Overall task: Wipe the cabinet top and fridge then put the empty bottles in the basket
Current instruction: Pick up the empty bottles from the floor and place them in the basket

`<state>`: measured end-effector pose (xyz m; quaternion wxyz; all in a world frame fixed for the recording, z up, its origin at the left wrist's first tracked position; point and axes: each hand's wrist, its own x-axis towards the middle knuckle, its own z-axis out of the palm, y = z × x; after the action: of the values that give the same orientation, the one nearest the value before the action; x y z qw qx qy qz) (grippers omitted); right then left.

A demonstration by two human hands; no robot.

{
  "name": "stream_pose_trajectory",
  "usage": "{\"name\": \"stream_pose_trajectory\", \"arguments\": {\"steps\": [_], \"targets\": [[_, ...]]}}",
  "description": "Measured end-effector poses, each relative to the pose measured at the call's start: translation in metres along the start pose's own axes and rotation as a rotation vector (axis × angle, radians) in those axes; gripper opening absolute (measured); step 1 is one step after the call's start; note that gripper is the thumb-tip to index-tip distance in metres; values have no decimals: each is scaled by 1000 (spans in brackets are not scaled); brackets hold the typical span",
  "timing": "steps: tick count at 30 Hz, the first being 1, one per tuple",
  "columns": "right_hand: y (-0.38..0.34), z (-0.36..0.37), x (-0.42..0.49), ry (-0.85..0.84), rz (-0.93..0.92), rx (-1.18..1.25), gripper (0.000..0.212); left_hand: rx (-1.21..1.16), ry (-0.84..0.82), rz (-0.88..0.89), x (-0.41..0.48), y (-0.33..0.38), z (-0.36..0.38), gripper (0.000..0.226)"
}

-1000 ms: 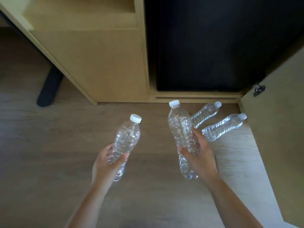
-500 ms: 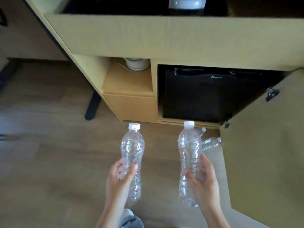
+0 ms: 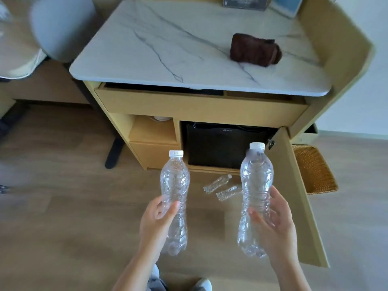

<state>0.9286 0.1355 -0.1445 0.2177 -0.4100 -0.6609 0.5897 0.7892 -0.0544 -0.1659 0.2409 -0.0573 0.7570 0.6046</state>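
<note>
head view looks down on two bare arms that reach forward, side by side, over the wood floor [image 3: 63,206]. the left hand [image 3: 156,217] is curled round the low part of the first bottle [image 3: 175,181], thumb on the front and fingers behind. this clear bottle stands up with its white cap on top. the right hand [image 3: 277,219] grips the second bottle [image 3: 257,175] low down too, thumb on one side and fingers round the other. the two held bottles are apart. a third bottle [image 3: 216,183] and a fourth bottle [image 3: 228,192] lie on the floor between them, near the black fridge [image 3: 220,145]. the cabinet door [image 3: 298,196] hangs open on the right. the woven basket [image 3: 315,171] sits on the floor past that door. a brown cloth [image 3: 255,51] lies bunched on the white worktop [image 3: 168,49].
</note>
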Motion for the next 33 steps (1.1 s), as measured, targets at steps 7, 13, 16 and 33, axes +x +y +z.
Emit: {"name": "stream_pose_trajectory", "arguments": {"steps": [7, 13, 16, 33], "targets": [[-35, -30, -50, 117, -34, 16, 64, 68, -227, 103, -34, 42, -6, 45], [-63, -38, -93, 265, -56, 50, 65, 141, -414, 195, -36, 79, -13, 57], [-76, -40, -111, 331, -82, 32, 67, 148, -501, 225, -33, 95, -11, 57], [-100, -81, -178, 668, -98, -7, 65, 273, -977, 372, -88, 116, 68, 82]]}}
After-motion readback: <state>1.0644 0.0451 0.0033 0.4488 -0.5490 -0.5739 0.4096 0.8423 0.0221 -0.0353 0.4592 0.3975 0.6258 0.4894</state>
